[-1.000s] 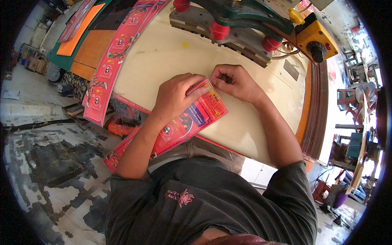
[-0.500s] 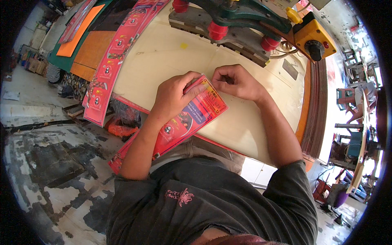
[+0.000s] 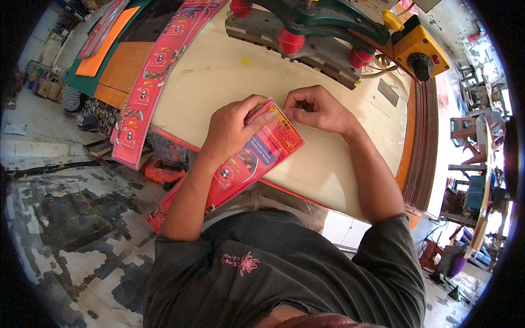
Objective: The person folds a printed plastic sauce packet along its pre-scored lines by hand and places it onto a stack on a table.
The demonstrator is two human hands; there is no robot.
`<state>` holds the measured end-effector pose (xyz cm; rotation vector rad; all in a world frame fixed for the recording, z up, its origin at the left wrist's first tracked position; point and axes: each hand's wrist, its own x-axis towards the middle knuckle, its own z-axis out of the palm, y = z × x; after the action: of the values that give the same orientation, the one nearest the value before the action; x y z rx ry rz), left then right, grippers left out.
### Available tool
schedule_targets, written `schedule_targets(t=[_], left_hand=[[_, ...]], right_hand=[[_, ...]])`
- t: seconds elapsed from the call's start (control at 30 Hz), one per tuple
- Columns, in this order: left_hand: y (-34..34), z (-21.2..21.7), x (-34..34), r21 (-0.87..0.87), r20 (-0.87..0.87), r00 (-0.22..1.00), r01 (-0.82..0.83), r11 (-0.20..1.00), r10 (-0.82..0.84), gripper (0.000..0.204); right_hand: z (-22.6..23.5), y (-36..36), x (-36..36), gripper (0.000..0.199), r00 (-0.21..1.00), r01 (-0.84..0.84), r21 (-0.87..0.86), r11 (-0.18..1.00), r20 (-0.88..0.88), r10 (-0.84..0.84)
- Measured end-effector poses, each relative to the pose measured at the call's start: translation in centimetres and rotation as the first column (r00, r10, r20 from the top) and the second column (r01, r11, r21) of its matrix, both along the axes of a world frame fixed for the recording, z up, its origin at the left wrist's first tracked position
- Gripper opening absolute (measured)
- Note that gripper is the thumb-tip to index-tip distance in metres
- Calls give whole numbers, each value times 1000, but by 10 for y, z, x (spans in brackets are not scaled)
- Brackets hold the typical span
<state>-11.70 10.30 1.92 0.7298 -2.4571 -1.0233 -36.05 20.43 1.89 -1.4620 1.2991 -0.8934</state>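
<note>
My left hand [image 3: 232,128] lies on a long red printed strip [image 3: 249,164] that runs from the cream worktable [image 3: 219,71] down over its near edge toward my lap. The fingers press the strip's upper end flat. My right hand [image 3: 314,108] pinches the strip's top corner with thumb and fingertips, fingers curled. A second long red printed strip [image 3: 150,82] lies along the table's left side.
A green press machine with red rollers [image 3: 306,27] stands at the table's far edge, beside a yellow control box [image 3: 421,52]. Orange boards [image 3: 104,41] lie at far left. Cracked painted floor [image 3: 60,218] is on the left, clutter and furniture on the right.
Both hands stayed on the strip's upper end. The right hand shifted slightly, its fingers closing onto the top corner. The strip barely moved.
</note>
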Motion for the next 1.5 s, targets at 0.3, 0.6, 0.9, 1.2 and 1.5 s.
schedule_targets(t=[0.3,0.6,0.9,1.2,1.5], left_hand=[[0,0,1,13,-16,1000,2,1000,-1,37],[-1,-4,0,30,-55,998,-3,1000,5,38],[1,-2,-1,-25,-1,1000,-31,999,31,37],[2,-7,-3,-98,-7,997,-71,993,71,40],[3,-8,-3,-134,-11,996,-86,987,85,40]], right_hand=[[0,-1,-1,14,1000,-4,18,1000,4,4],[-1,-1,-1,15,1000,-2,6,1000,4,2],[-2,0,7,12,997,79,-40,996,-19,-79],[9,4,32,9,917,278,-200,940,-237,-322],[0,3,40,18,852,358,-280,891,-292,-435]])
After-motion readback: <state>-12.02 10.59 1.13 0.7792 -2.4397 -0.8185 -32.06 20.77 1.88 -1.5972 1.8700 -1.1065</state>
